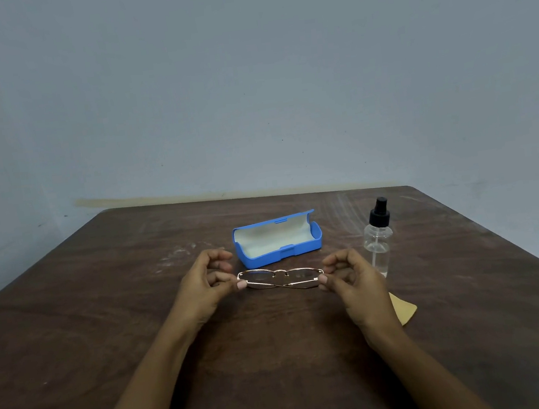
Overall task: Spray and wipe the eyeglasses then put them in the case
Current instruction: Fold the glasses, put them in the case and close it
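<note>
Table (pixel 106 326): dark wood, bearing all items. Case (pixel 277 240): blue, lid open, just beyond the eyeglasses. Left hand (pixel 203 287), right hand (pixel 352 279): each pinched on one end. Eyeglasses (pixel 280 278): folded, long axis held crosswise, parallel to the case, equally near both hands.

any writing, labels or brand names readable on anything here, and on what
None can be read.
Blue case: no print shows on its shell or pale lining.
Spray bottle: clear with a black top, no label visible.
Eyeglasses, held at their ends by the left hand and right hand: any marking on the thin frame is too small to tell.
Yellow cloth: plain, mostly hidden.
</note>
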Available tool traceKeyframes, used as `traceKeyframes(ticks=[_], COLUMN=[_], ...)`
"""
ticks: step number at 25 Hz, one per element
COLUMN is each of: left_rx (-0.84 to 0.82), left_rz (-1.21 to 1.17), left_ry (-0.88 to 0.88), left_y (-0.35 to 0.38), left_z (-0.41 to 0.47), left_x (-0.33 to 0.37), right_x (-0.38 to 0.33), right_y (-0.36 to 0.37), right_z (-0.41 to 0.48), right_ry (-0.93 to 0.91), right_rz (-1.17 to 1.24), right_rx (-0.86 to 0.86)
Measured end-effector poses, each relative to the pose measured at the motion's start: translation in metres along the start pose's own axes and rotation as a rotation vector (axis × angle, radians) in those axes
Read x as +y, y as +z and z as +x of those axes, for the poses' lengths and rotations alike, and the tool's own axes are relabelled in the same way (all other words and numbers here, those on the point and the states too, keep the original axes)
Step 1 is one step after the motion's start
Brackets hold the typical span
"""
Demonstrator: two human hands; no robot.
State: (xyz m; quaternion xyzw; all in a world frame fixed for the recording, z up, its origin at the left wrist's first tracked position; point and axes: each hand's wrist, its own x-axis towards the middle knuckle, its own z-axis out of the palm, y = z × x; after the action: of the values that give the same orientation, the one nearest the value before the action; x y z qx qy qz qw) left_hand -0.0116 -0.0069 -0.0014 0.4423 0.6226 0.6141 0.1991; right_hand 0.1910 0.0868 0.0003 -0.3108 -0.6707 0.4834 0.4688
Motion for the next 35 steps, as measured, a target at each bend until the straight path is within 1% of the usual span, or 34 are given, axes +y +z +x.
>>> traceKeyframes(ticks=[8,12,14,16,20,24,29,35], left_rx=[0.033,0.009,0.033,0.049,-0.004,-0.039,-0.084,-0.088], left_rz=[-0.024,-0.010,-0.010,0.012,0.064,0.114,0.246,0.308], left_ry=[-0.025,-0.057,-0.062,-0.075,-0.180,-0.234,-0.256,-0.258], left_y=[0.000,0.001,0.001,0.000,-0.002,-0.002,-0.003,-0.004], left_z=[-0.001,-0.003,-0.002,-0.001,-0.003,-0.005,-0.007,-0.008], left_x=[0.003,0.005,0.004,0.003,0.002,0.004,0.012,0.016], right_x=[0.000,0.000,0.001,0.001,0.001,0.001,0.000,0.001], right_y=[-0.001,-0.001,-0.001,-0.001,-0.001,-0.003,-0.003,-0.002], right_z=[0.000,0.000,0.001,0.001,0.001,-0.001,-0.003,-0.003], right_ry=[-0.018,-0.021,-0.012,-0.006,-0.001,-0.033,-0.052,-0.023], right_rz=[-0.086,-0.096,-0.088,-0.107,-0.199,-0.313,-0.381,-0.430], right_rx=[-0.003,-0.001,0.001,0.000,-0.015,-0.026,-0.038,-0.077])
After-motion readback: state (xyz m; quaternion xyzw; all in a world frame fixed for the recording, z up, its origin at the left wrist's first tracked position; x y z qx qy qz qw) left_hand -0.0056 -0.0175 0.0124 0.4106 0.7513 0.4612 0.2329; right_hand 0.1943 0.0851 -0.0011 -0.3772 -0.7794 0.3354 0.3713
